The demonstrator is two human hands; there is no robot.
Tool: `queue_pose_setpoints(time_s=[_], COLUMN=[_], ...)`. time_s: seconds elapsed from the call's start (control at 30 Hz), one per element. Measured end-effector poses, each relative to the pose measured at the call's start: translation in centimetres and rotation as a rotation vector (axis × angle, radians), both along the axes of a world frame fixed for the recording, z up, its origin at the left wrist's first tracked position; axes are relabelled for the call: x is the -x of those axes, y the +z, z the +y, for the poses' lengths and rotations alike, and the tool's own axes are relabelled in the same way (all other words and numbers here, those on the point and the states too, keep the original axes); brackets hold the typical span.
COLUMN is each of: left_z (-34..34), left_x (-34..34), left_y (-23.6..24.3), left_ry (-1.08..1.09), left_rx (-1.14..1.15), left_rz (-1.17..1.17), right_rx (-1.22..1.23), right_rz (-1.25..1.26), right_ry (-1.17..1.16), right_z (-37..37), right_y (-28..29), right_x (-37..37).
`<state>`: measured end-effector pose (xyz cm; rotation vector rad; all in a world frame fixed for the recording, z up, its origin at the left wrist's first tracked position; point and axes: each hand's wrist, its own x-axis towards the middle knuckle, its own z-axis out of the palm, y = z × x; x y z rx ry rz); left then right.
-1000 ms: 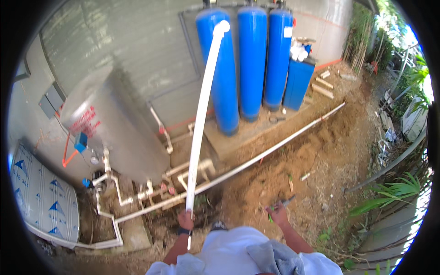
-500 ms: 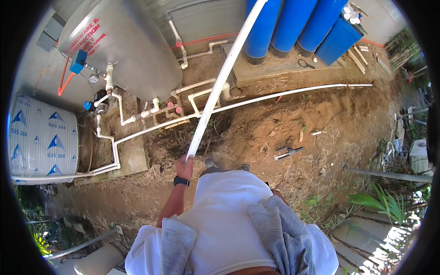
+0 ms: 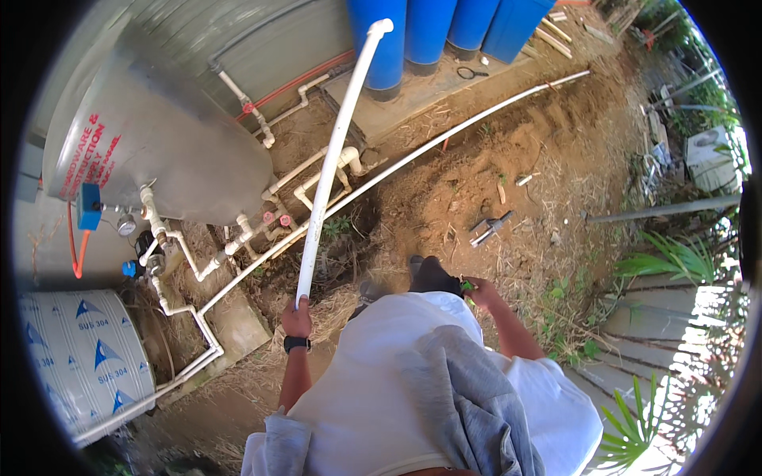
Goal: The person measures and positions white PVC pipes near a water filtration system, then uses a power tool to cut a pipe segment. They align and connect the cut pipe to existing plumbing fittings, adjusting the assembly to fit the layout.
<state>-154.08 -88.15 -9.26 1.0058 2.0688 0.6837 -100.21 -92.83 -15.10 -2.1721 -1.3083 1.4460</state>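
Note:
My left hand (image 3: 297, 320), with a black watch at the wrist, is closed round the near end of a long white PVC pipe (image 3: 325, 178). The pipe slants up and away, and a white elbow fitting (image 3: 382, 27) sits on its far end, in front of a blue tank. My right hand (image 3: 482, 293) is beside my dark-clad thigh with its fingers curled. Something small, dark and green shows at those fingers, too small to make out. Beyond the held pipe, another long white pipe (image 3: 452, 135) runs along the dug soil.
A large steel tank (image 3: 182, 135) stands at the left, with joined pipes and red-handled valves (image 3: 276, 218) below it. A wrapped cylinder (image 3: 95, 341) lies at lower left. Blue tanks (image 3: 429, 32) line the far concrete slab. A grey-and-black tool (image 3: 490, 228) lies on the soil.
The view has shifted right and turned, and the pipe's far end with its elbow has come into sight. My right hand has come out beside my thigh. The left hand still grips the pipe.

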Motion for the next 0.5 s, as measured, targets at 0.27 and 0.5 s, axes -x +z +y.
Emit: queue_pose_setpoints(time_s=[0.27,0.5], left_z=[0.1,3.2], left_x=[1.8,-1.6], left_y=[-0.7,2.7], left_ry=[0.029,0.029], left_rx=[0.072,0.069], left_rz=[0.022,-0.028], right_rx=[0.149,-0.082], right_rz=[-0.25,-0.293], right_ry=[0.369,0.666], right_z=[7.6,12.2], right_y=[3.6,7.1], right_x=[1.6,1.2])
